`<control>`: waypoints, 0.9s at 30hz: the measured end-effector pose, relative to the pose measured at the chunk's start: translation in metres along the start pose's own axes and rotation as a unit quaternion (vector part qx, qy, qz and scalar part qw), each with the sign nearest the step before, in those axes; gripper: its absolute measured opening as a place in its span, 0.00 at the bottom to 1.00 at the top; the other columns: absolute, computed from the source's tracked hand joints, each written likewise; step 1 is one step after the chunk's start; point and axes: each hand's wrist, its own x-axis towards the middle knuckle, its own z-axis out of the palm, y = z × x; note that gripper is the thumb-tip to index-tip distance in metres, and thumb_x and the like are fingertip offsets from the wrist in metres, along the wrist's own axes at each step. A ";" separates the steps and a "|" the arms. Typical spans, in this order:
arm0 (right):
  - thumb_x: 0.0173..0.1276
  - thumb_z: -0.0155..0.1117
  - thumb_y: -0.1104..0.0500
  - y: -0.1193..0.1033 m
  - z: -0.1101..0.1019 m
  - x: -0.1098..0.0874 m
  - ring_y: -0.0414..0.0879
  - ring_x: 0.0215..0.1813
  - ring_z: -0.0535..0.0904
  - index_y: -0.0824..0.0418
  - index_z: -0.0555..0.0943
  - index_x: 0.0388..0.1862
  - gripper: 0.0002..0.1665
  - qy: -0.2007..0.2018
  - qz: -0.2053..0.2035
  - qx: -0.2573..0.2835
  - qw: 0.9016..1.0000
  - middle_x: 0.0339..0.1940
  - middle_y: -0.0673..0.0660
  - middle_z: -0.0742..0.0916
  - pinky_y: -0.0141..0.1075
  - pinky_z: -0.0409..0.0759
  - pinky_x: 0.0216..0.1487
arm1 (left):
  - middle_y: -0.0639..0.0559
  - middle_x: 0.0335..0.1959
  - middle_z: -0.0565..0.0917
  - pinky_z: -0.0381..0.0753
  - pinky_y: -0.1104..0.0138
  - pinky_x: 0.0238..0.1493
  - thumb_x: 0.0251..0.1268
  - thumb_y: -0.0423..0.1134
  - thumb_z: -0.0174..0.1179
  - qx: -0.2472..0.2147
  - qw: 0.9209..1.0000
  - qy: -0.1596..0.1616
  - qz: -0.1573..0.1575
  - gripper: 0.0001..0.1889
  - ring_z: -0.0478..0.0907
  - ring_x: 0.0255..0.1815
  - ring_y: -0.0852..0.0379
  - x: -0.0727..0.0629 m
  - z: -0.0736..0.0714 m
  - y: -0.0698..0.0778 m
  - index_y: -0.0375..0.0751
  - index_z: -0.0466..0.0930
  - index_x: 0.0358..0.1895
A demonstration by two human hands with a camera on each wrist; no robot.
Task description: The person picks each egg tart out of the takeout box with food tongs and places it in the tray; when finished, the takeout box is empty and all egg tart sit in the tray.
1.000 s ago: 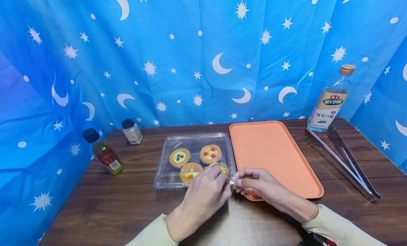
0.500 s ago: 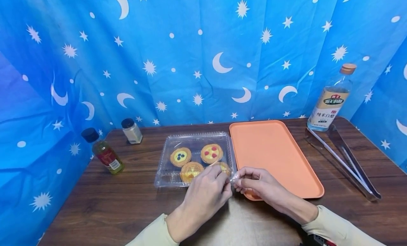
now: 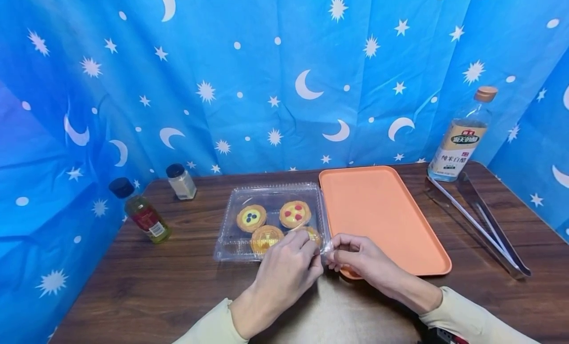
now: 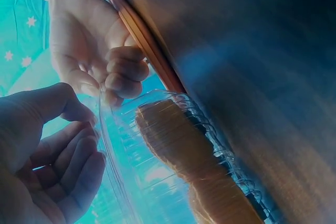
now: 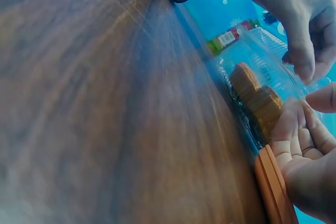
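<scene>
The left hand (image 3: 289, 265) and right hand (image 3: 362, 257) pinch a clear container (image 3: 274, 192) at its near right corner. Four tarts (image 3: 267, 239) lie inside; an orange tray (image 3: 382, 205) adjoins its right edge. A labelled bottle (image 3: 458, 146) stands near the far right corner of the desk (image 3: 178, 284).

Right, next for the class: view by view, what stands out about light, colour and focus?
Head: mostly clear, pale glare on the table, bright glints on the plastic box; left wrist: curtain tinted turquoise, table fading dark at top right; right wrist: table soft and streaky, from motion or focus I cannot tell.
</scene>
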 end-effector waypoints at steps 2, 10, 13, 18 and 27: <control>0.76 0.61 0.66 -0.001 0.000 0.000 0.46 0.44 0.83 0.72 0.79 0.46 0.08 -0.001 0.005 0.010 1.000 0.42 0.60 0.86 0.34 0.86 0.47 | 0.55 0.26 0.74 0.77 0.70 0.25 0.49 0.29 0.75 0.003 1.000 0.001 0.002 0.10 0.72 0.26 0.59 0.001 -0.001 0.000 0.42 0.81 0.26; 0.79 0.62 0.63 -0.003 -0.001 0.001 0.44 0.44 0.84 0.70 0.80 0.49 0.09 -0.004 0.036 0.045 0.998 0.42 0.59 0.86 0.30 0.86 0.45 | 0.53 0.28 0.76 0.82 0.69 0.28 0.49 0.30 0.75 0.021 1.000 0.001 0.014 0.09 0.76 0.29 0.57 0.001 -0.001 -0.001 0.41 0.81 0.27; 0.79 0.62 0.62 -0.004 -0.001 0.002 0.43 0.43 0.84 0.69 0.80 0.48 0.09 0.000 0.042 0.048 0.998 0.41 0.58 0.86 0.28 0.85 0.43 | 0.53 0.29 0.77 0.83 0.68 0.29 0.49 0.29 0.74 0.023 1.000 -0.001 0.014 0.09 0.76 0.29 0.56 0.001 -0.002 -0.002 0.40 0.82 0.29; 0.79 0.62 0.62 -0.003 0.000 0.003 0.43 0.41 0.83 0.70 0.80 0.48 0.09 0.008 0.041 0.050 0.998 0.40 0.58 0.85 0.29 0.85 0.41 | 0.52 0.30 0.77 0.82 0.67 0.30 0.49 0.28 0.72 0.025 1.000 -0.002 0.017 0.08 0.76 0.30 0.56 0.001 -0.002 -0.003 0.39 0.83 0.31; 0.80 0.63 0.59 -0.002 0.005 0.002 0.45 0.41 0.85 0.71 0.76 0.54 0.15 0.036 0.041 0.056 0.997 0.41 0.60 0.87 0.32 0.87 0.42 | 0.52 0.30 0.76 0.80 0.69 0.28 0.49 0.28 0.73 0.032 0.999 0.001 0.033 0.09 0.74 0.29 0.57 0.000 -0.003 -0.005 0.38 0.83 0.32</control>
